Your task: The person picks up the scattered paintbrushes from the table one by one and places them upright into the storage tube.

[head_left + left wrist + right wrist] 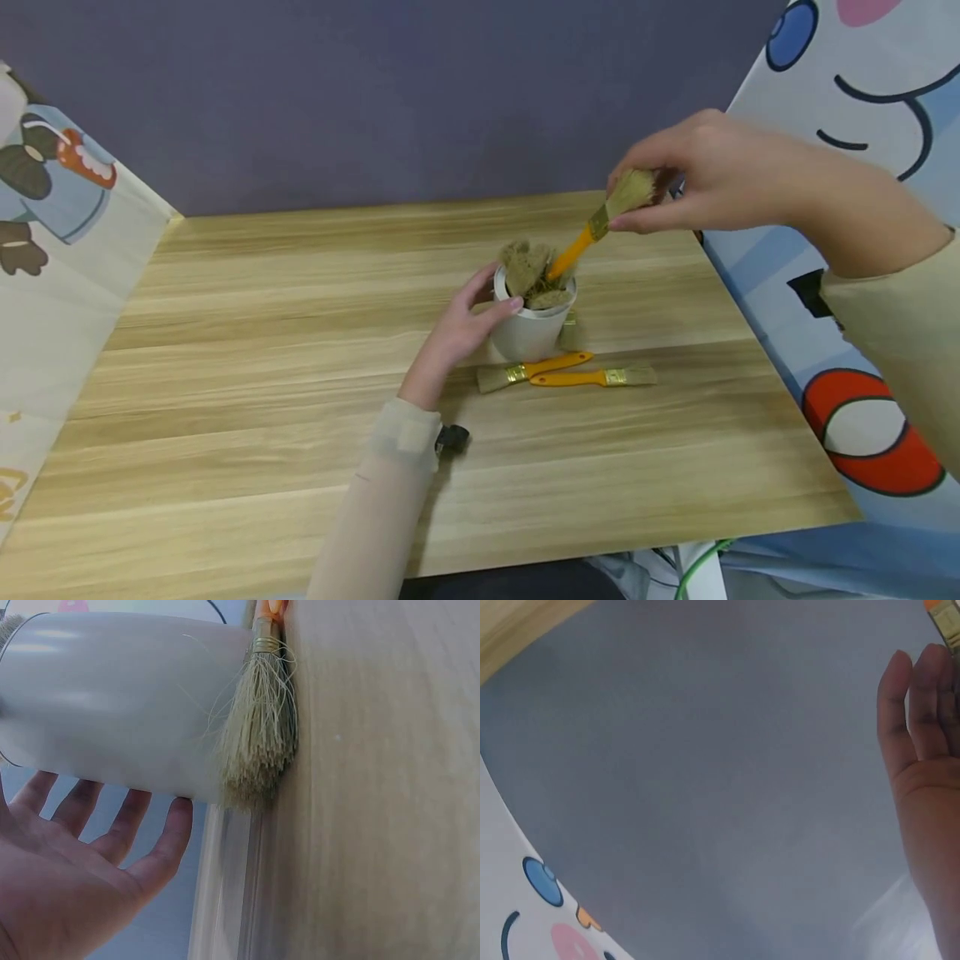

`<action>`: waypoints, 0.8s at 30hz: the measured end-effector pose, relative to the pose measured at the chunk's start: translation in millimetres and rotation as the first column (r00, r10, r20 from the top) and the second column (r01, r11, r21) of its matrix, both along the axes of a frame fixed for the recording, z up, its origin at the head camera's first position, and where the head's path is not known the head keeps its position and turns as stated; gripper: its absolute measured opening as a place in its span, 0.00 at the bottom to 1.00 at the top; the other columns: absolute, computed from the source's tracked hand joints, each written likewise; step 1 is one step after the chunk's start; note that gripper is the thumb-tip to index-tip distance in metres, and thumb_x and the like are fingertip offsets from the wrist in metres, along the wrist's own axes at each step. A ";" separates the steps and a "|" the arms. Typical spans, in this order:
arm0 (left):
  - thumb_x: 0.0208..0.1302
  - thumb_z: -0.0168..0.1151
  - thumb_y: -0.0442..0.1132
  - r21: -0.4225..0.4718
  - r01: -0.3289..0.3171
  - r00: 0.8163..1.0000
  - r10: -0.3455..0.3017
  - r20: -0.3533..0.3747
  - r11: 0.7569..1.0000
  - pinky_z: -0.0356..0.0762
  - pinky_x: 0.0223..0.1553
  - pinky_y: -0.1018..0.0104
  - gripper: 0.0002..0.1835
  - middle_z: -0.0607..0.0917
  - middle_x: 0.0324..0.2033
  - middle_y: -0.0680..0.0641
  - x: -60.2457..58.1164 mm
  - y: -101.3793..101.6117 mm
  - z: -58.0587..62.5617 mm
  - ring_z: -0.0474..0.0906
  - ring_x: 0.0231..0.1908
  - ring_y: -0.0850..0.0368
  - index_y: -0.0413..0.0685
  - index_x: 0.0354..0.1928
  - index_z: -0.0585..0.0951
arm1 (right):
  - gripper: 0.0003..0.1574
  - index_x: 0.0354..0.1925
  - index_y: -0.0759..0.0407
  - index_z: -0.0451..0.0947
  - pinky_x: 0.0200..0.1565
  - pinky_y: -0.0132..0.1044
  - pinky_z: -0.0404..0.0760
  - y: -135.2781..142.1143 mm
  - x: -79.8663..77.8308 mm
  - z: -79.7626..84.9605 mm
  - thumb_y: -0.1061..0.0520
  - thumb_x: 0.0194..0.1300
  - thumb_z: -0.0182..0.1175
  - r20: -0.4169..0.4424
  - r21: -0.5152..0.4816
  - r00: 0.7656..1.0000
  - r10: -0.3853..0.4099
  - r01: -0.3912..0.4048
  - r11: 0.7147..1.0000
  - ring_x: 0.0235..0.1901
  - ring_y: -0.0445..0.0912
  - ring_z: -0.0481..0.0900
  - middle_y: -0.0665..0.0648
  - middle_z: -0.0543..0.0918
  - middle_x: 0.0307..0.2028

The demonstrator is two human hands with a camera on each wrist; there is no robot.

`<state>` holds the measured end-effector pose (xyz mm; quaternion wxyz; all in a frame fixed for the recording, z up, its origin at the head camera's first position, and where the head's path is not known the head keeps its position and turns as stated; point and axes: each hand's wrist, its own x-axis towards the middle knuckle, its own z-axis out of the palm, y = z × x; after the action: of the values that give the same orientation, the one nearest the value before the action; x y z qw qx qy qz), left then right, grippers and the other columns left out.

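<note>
My left hand (456,332) holds a white cup (525,335) at its left side, the thumb on the rim; the left wrist view shows fingertips against the cup's wall. Brush heads (523,265) stick up out of the cup, bristles upward. Above it, my right hand (701,179) pinches a paintbrush (576,252) near its metal band and bristles. That brush slants down, its orange handle reaching in among the brush heads; the handle's tip is hidden. In the right wrist view only part of the right hand (922,742) and a brush's edge appear.
Two paintbrushes with orange handles lie before the cup, one pointing its bristles left (493,379), the other right (630,377). Another brush (570,335) lies partly hidden behind the cup's right side. A dark wall panel (412,108) and printed side panels border the wooden table (262,375).
</note>
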<state>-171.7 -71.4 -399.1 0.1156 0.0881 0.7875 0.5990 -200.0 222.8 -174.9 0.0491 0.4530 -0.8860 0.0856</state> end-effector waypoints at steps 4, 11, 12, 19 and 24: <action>0.70 0.70 0.57 0.014 0.003 1.000 -0.002 -0.012 1.000 0.76 0.72 0.45 0.46 0.73 0.76 0.45 0.4 0.1 -0.9 0.72 0.73 0.44 0.60 0.84 0.60 | 0.16 0.47 0.56 0.87 0.29 0.30 0.82 -12.0 -6.3 -9.6 0.52 0.64 0.78 0.045 0.035 0.999 -0.008 0.007 0.999 0.29 0.39 0.84 0.52 0.90 0.37; 0.70 0.69 0.58 0.009 -0.007 1.000 0.007 -0.004 1.000 0.75 0.73 0.45 0.45 0.74 0.76 0.46 2.4 -0.3 1.5 0.72 0.74 0.45 0.61 0.84 0.61 | 0.09 0.44 0.57 0.87 0.29 0.34 0.82 -32.3 -16.2 -21.1 0.53 0.72 0.71 0.101 0.084 0.995 0.005 -0.013 0.996 0.26 0.37 0.80 0.50 0.88 0.31; 0.70 0.69 0.58 0.008 -0.008 1.000 0.008 -0.003 1.000 0.75 0.73 0.45 0.45 0.74 0.76 0.46 2.9 -0.4 1.8 0.72 0.74 0.45 0.61 0.84 0.61 | 0.08 0.44 0.57 0.87 0.29 0.34 0.81 -34.7 -17.1 -23.2 0.54 0.72 0.71 0.102 0.087 0.995 0.013 -0.022 0.996 0.25 0.37 0.79 0.50 0.87 0.31; 0.70 0.69 0.57 0.009 -0.011 1.000 0.011 -0.002 1.000 0.75 0.73 0.45 0.44 0.74 0.76 0.46 4.5 -0.6 2.1 0.72 0.73 0.45 0.63 0.83 0.62 | 0.08 0.45 0.60 0.84 0.33 0.42 0.83 -50.8 -24.4 -45.3 0.57 0.72 0.70 0.116 0.192 0.993 0.027 -0.049 0.980 0.28 0.43 0.81 0.56 0.87 0.35; 0.71 0.69 0.57 0.023 0.003 1.000 -0.002 -0.010 1.000 0.75 0.72 0.44 0.43 0.74 0.76 0.47 4.9 1.0 1.3 0.72 0.73 0.45 0.64 0.83 0.63 | 0.17 0.57 0.60 0.83 0.41 0.47 0.88 -56.7 -28.1 -58.6 0.51 0.78 0.64 0.194 0.258 0.981 -0.023 -0.029 0.966 0.38 0.47 0.86 0.59 0.88 0.49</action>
<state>-166.8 -70.4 -397.7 0.1113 0.0935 0.7810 0.6074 -228.1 166.1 -233.5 -0.0980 0.4463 -0.8894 0.0128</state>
